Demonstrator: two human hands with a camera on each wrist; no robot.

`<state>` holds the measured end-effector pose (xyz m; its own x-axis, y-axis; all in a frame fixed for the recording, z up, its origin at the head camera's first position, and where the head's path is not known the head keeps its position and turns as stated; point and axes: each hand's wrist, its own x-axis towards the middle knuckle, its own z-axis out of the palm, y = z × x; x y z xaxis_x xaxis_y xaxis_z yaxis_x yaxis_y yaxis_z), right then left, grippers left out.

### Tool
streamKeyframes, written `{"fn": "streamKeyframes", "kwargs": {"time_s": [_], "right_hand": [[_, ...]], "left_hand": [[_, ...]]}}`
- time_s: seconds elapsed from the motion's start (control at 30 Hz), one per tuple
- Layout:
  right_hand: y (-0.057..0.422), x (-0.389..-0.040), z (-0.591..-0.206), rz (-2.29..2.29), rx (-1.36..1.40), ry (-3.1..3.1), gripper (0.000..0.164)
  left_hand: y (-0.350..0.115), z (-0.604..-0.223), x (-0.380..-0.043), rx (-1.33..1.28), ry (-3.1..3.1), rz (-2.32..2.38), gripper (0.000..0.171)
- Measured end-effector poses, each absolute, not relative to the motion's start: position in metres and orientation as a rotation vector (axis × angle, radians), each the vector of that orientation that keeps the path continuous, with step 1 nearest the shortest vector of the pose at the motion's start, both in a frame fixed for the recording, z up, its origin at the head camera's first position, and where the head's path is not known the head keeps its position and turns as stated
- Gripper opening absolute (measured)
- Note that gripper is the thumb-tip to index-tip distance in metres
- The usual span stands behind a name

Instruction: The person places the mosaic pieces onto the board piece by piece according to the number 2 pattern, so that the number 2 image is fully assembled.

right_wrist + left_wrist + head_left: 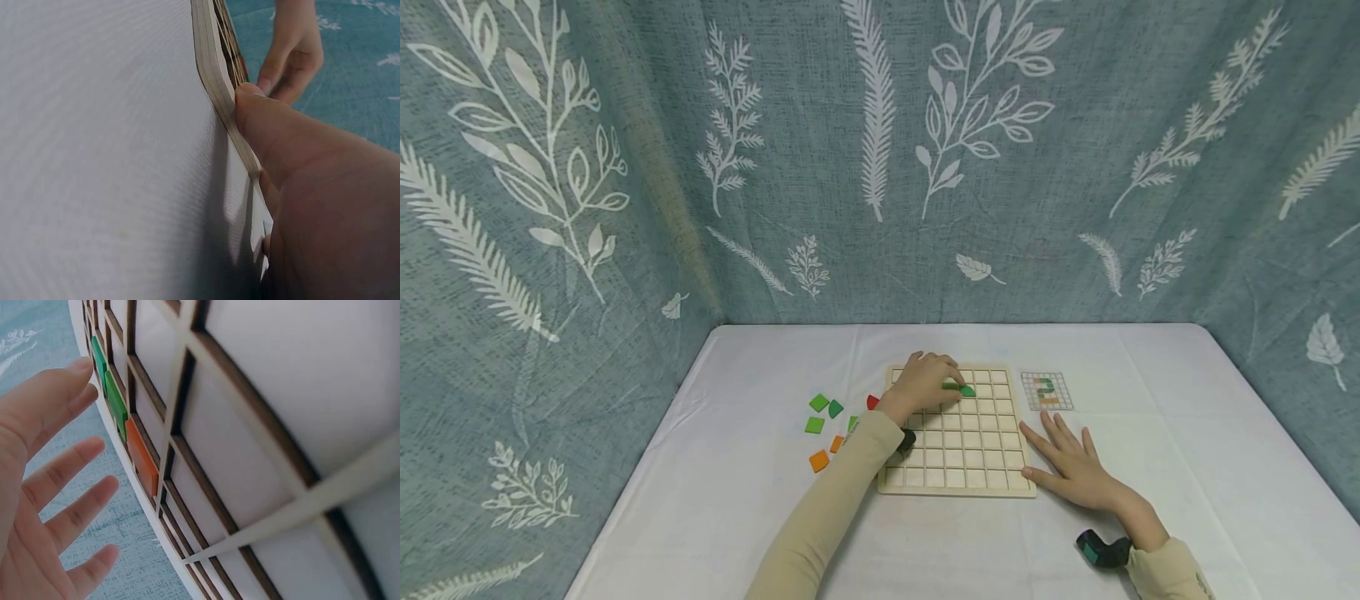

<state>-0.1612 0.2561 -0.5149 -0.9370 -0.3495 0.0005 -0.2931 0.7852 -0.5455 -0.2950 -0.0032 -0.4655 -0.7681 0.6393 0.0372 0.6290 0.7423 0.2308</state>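
Note:
A wooden grid board (953,457) lies on the white table. Over its far part reaches my left hand (922,385), thumb and index fingertip close by a dark green rounded tile (967,391) set in a cell. In the left wrist view, a green square tile (115,403) and an orange tile (142,456) sit in the same row, and the other fingers are spread with nothing in them. My right hand (1075,477) rests beside the board with fingers spread; its thumb touches the board's right edge.
Left of the board lie loose tiles: green squares (814,425), a dark green rounded piece (836,408), orange squares (819,461) and a red piece (872,402), some partly behind my left arm. A small pattern card (1047,391) lies right of the board. Curtains surround the table.

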Motion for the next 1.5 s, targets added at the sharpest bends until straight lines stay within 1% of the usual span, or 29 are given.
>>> {"fn": "streamKeyframes", "kwargs": {"time_s": [0.33, 0.6, 0.83, 1.5], "right_hand": [[0.256, -0.161, -0.515, -0.856, -0.505, 2.872, 0.068], [0.256, -0.161, -0.515, -0.852, -0.517, 2.879, 0.068], [0.256, -0.161, -0.515, -0.848, -0.518, 2.875, 0.068], [0.256, -0.162, -0.517, -0.878, -0.537, 2.877, 0.067]], "left_hand": [[-0.011, -0.461, -0.291, 1.051, 2.901, 0.439, 0.029], [-0.023, -0.464, -0.29, 1.111, 2.865, 0.534, 0.034], [-0.031, -0.467, -0.292, 1.039, 2.866, 0.557, 0.037], [-0.062, -0.464, -0.285, 0.911, 2.908, 0.727, 0.033]]}}
